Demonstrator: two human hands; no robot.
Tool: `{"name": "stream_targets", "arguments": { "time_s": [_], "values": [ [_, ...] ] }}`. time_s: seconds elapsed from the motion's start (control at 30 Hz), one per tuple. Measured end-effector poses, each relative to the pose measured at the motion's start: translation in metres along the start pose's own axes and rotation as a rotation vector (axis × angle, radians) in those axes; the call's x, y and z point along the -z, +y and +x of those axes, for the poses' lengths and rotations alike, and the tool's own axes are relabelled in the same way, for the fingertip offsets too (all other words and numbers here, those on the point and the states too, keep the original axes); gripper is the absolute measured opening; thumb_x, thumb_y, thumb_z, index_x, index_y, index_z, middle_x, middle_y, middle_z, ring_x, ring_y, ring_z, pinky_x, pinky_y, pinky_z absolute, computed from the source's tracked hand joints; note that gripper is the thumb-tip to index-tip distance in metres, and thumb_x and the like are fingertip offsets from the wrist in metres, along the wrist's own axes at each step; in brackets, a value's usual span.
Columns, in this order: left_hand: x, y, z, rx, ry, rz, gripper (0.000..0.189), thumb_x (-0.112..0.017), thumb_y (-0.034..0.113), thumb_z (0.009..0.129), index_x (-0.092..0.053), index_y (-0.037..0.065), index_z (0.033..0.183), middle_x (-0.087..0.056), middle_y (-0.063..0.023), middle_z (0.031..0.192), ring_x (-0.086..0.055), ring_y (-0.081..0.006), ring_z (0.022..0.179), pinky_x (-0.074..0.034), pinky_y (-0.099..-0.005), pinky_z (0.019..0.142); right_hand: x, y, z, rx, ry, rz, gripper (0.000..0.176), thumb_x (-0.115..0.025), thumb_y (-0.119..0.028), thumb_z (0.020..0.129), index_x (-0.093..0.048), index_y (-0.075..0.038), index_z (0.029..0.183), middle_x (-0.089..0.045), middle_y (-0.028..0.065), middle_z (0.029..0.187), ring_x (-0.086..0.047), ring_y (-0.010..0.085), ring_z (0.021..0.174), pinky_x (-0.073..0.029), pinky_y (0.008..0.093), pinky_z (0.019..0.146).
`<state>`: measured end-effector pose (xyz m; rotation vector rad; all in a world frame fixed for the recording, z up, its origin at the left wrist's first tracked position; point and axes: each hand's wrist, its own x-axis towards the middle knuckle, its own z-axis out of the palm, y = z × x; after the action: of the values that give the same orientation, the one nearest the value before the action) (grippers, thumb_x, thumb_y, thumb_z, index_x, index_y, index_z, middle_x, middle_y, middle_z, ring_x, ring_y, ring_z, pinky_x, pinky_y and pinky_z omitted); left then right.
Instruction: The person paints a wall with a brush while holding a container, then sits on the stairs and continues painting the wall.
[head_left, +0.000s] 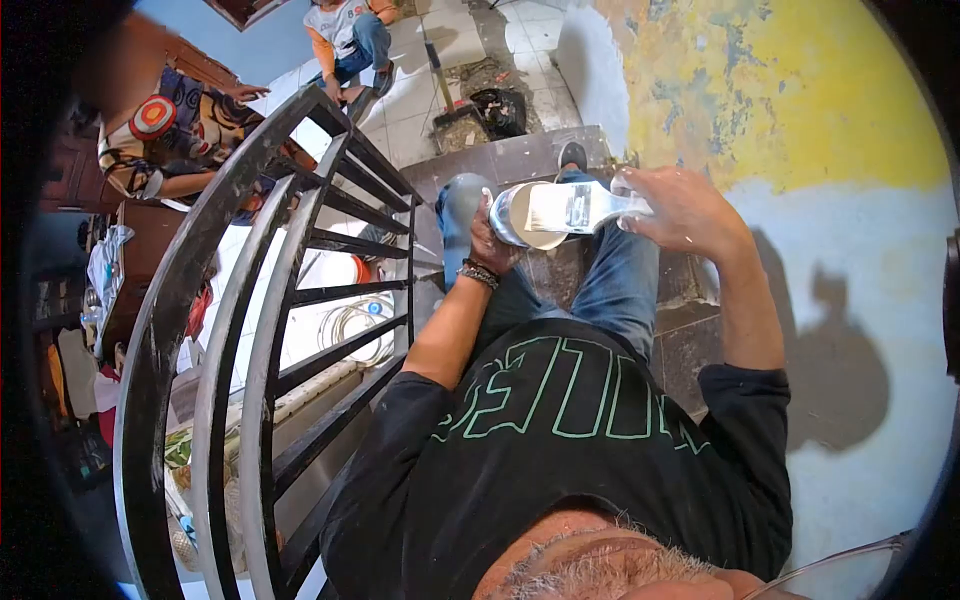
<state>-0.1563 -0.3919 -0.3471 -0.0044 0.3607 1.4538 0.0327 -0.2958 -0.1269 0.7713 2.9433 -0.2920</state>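
My left hand is wrapped round a paint can from its left side, holding it in front of my knees. Across the can's mouth lies a wide paintbrush, its bristles loaded with off-white paint. The brush handle is gripped by my right hand, fingers closed round its end and specked with paint. Pale paint shows inside the can below the bristles.
I sit on dark tiled steps. A black metal railing runs along my left. On the right stands a wall, peeling yellow above, pale blue below. Two people are beyond the railing and below; a dustpan and black bag lie ahead.
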Motion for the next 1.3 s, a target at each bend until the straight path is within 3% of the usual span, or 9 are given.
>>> {"name": "stream_targets", "arguments": {
  "time_s": [0.2, 0.5, 0.73, 0.8, 0.93, 1.07, 1.1, 1.17, 1.3],
  "values": [
    [0.007, 0.004, -0.002, -0.005, 0.064, -0.033, 0.071, -0.034, 0.061, 0.08, -0.044, 0.001, 0.117, -0.049, -0.015, 0.117, -0.05, -0.0311, 0.104, -0.041, -0.0458, 0.087, -0.038, 0.012, -0.018, -0.11, 0.039, 0.334, 0.032, -0.059, -0.025, 0.074, -0.055, -0.001, 0.095, -0.059, 0.0193, 0.087, -0.055, 0.0356, 0.084, -0.044, 0.0391, 0.072],
    [0.003, 0.001, 0.003, -0.06, 0.011, -0.018, 0.069, -0.033, 0.059, 0.081, -0.04, 0.004, 0.122, -0.044, -0.0135, 0.123, -0.044, -0.0309, 0.112, -0.034, -0.0475, 0.093, -0.076, 0.016, -0.03, -0.213, 0.056, 1.061, 0.025, -0.052, -0.024, 0.083, -0.055, 0.0, 0.087, -0.053, 0.0049, 0.067, -0.049, 0.0126, 0.061, -0.042, 0.0267, 0.059],
    [0.01, -0.001, 0.004, -0.051, -0.1, 0.051, 0.066, -0.036, 0.058, 0.08, -0.039, 0.008, 0.124, -0.045, -0.011, 0.123, -0.043, -0.0306, 0.113, -0.033, -0.0479, 0.094, -0.121, 0.013, -0.027, -0.015, 0.361, 0.857, 0.037, -0.066, -0.023, 0.074, -0.051, -0.002, 0.101, -0.054, 0.0017, 0.072, -0.048, 0.0076, 0.062, -0.041, 0.0229, 0.057],
    [0.028, -0.005, 0.01, -0.153, -0.011, 0.147, 0.062, -0.035, 0.054, 0.081, -0.04, 0.009, 0.123, -0.046, -0.0094, 0.122, -0.044, -0.0294, 0.112, -0.036, -0.0484, 0.092, -0.113, 0.01, -0.036, -0.198, 0.083, 1.074, 0.035, -0.063, -0.022, 0.077, -0.051, -0.001, 0.103, -0.057, 0.0035, 0.076, -0.053, 0.0109, 0.071, -0.043, 0.0256, 0.066],
    [-0.01, -0.018, 0.004, -0.158, 0.0, 0.166, 0.057, -0.036, 0.052, 0.08, -0.043, 0.012, 0.12, -0.049, -0.0081, 0.117, -0.047, -0.0275, 0.107, -0.038, -0.0491, 0.089, -0.122, 0.012, -0.059, -0.043, 0.238, 1.143, 0.029, -0.053, -0.023, 0.084, -0.055, -0.001, 0.103, -0.062, 0.0106, 0.087, -0.057, 0.0141, 0.077, -0.045, 0.0274, 0.071],
    [0.004, -0.012, 0.012, -0.1, -0.087, 0.148, 0.056, -0.042, 0.052, 0.079, -0.046, 0.012, 0.118, -0.049, -0.0084, 0.117, -0.049, -0.0291, 0.105, -0.046, -0.0494, 0.078, -0.141, 0.016, -0.065, -0.027, 0.413, 1.194, 0.027, -0.049, -0.024, 0.086, -0.055, 0.0, 0.097, -0.054, 0.0047, 0.068, -0.05, 0.0107, 0.06, -0.043, 0.0255, 0.057],
    [0.007, -0.013, 0.015, -0.186, 0.081, 0.213, 0.057, -0.041, 0.053, 0.079, -0.046, 0.012, 0.117, -0.051, -0.0093, 0.114, -0.051, -0.0304, 0.101, -0.049, -0.0473, 0.071, -0.142, 0.015, -0.071, -0.038, 0.422, 1.201, 0.027, -0.049, -0.024, 0.086, -0.055, 0.0, 0.097, -0.054, 0.0047, 0.068, -0.05, 0.0107, 0.06, -0.043, 0.0255, 0.057],
    [-0.023, -0.025, 0.01, -0.15, 0.114, 0.209, 0.053, -0.042, 0.05, 0.079, -0.046, 0.012, 0.117, -0.052, -0.0095, 0.111, -0.054, -0.0302, 0.095, -0.05, -0.0467, 0.067, -0.143, 0.019, -0.09, -0.178, 0.581, 1.541, 0.029, -0.045, -0.025, 0.088, -0.051, 0.0, 0.101, -0.053, 0.003, 0.067, -0.048, 0.0076, 0.056, -0.041, 0.0213, 0.05],
    [-0.023, -0.023, 0.006, -0.106, 0.096, 0.193, 0.054, -0.044, 0.049, 0.079, -0.044, 0.011, 0.117, -0.053, -0.0103, 0.109, -0.055, -0.0317, 0.093, -0.052, -0.0459, 0.065, -0.154, 0.041, -0.136, -0.471, 1.042, 1.452, 0.029, -0.038, -0.023, 0.09, -0.047, 0.0, 0.106, -0.053, 0.0044, 0.071, -0.047, 0.0063, 0.053, -0.042, 0.02, 0.046]
  ]
}}
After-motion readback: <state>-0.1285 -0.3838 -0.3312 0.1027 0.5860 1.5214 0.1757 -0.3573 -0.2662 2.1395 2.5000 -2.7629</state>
